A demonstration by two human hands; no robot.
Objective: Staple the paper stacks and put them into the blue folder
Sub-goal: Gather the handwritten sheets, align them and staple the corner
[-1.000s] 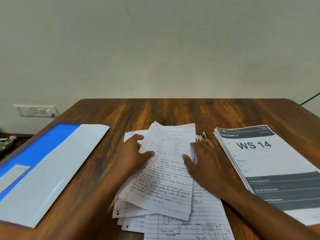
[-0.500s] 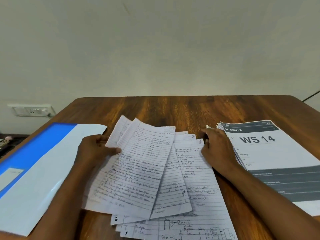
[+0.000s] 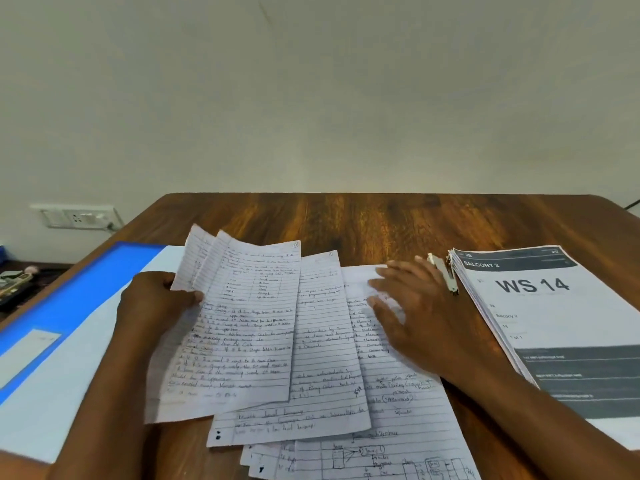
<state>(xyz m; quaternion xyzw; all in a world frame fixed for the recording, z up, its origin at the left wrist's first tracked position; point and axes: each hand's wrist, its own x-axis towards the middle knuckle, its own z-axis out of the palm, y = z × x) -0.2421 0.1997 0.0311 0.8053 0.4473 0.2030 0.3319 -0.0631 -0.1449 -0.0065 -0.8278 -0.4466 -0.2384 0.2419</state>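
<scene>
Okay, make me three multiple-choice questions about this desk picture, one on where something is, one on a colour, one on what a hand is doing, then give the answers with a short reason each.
1. Where does the stapler lie?
A. On the blue folder
B. Between the right hand and the printed stack
C. At the table's far edge

2. What colour is the folder at the left?
A. Blue
B. Red
C. Green

3. What is the left hand doing?
A. Lying flat on the bare table
B. Pressing the stapler
C. Gripping handwritten sheets by their left edge

Answers:
1 B: the stapler shows just past the right hand, beside the printed stack headed WS 14.
2 A: its open cover is bright blue with a pale inner flap.
3 C: thumb on top and fingers behind hold the handwritten sheets, tilted up off the table.
</scene>
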